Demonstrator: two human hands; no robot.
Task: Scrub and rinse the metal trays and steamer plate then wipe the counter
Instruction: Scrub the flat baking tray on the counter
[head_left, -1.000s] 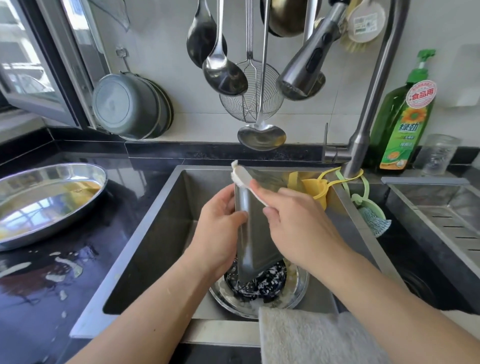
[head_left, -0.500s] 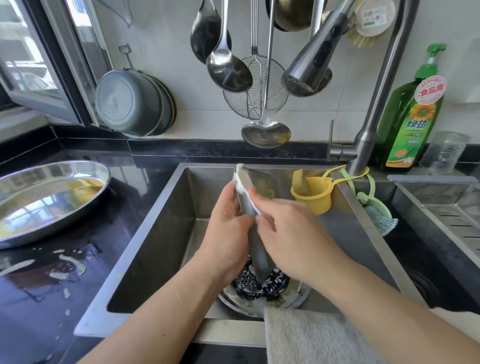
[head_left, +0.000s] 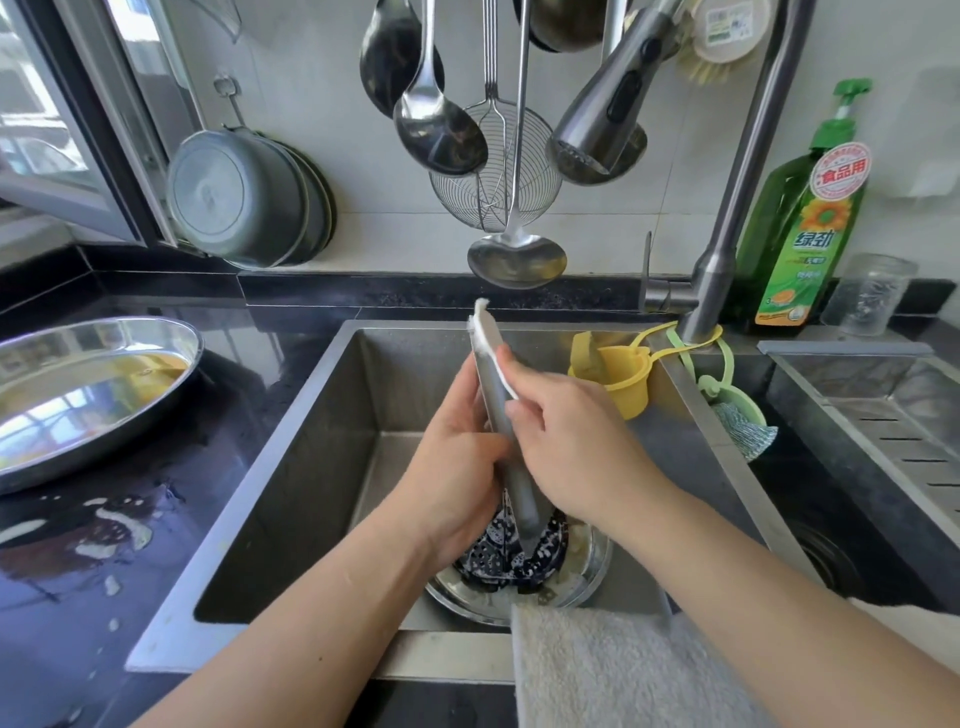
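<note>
Green detergent bottle reads 绿劲 and 食品用; left hand grips the tray, right hand pinches a white cloth.

Sink left half open down to the floor. Middle taken up by upright tray, both hands on it, over bowl at the drain. Spray head and ladle hanging above. Towel draped over front rim.
</note>
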